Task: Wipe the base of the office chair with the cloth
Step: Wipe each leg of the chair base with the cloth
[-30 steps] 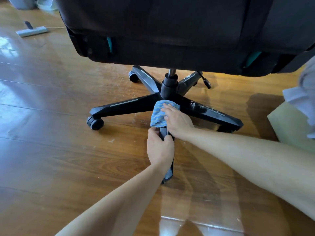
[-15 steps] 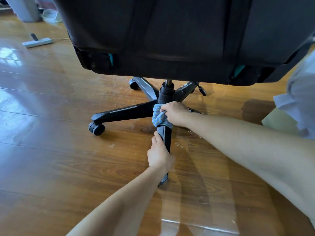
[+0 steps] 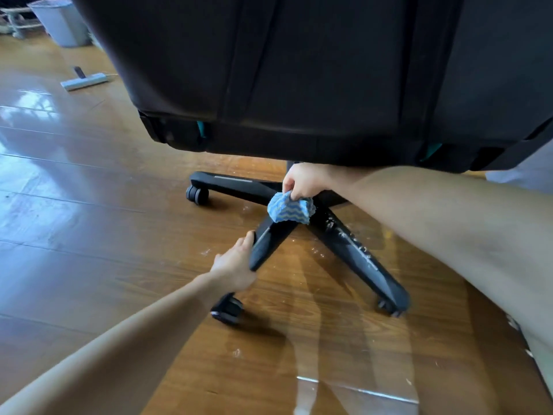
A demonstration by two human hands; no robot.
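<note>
Though the cloth (image 3: 291, 208) sits bunched at the hub of the chair base (image 3: 353, 250), wiping looks part done: the right-hand leg (image 3: 363, 259) carries pale smears, so it seems yet to be cleaned. Right hand (image 3: 302, 181) pinches the cloth from above, wrist under the seat (image 3: 299, 70). Left hand (image 3: 235, 265), fingers loosely spread, rests flat against the near leg (image 3: 270, 239), steadying it on the floor (image 3: 89, 235).

You are in a room of a home, by the look of it: glossy wooden plank floor (image 3: 89, 223), a grey waste bin (image 3: 61, 22) at the far left corner, a flat mop head (image 3: 83, 81) lying near it, and a black office chair (image 3: 299, 70).
</note>
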